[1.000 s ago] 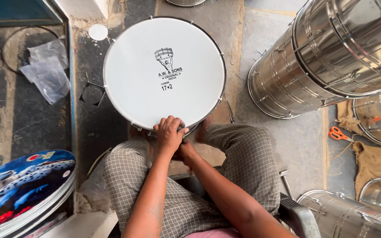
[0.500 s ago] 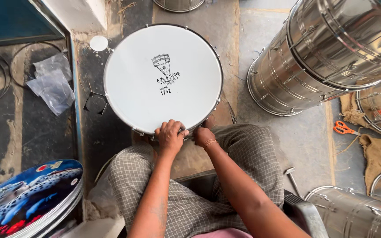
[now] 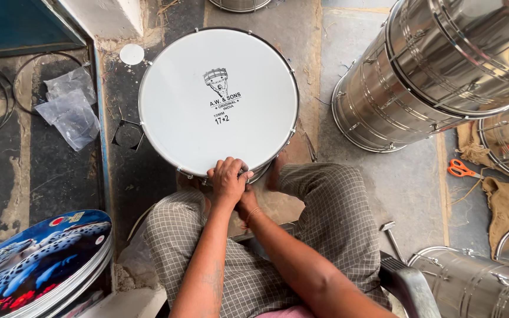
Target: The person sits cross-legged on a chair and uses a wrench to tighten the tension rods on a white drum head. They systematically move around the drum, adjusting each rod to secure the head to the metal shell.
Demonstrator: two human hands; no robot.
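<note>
Seated person is working at the near rim of a drum (image 3: 207,82), which is lying head-up on the floor just in front of the knees; its white skin is carrying a small dark printed emblem near the middle. Left hand (image 3: 228,179) is resting on top of the rim at the edge closest to the body, fingers curled down over the metal hoop and closing on it; whether a tool is inside the grip cannot be told. Right hand (image 3: 247,203) is sitting directly beneath the left, mostly covered by it, wrist touching the drum's side; its fingers are hidden, so open or closed cannot be told. Both forearms are converging from the lower frame over checked trousers (image 3: 331,218). To the right, a large steel drum shell (image 3: 419,76) is lying on its side, well apart from the hands, with orange-handled scissors (image 3: 462,169) on the floor near it. A small hammer (image 3: 391,234) is lying beside the right knee. To the left, crumpled clear plastic bags (image 3: 70,106) are lying on the dark floor, and a stack of printed drum skins (image 3: 36,259) is sitting at lower left.
</note>
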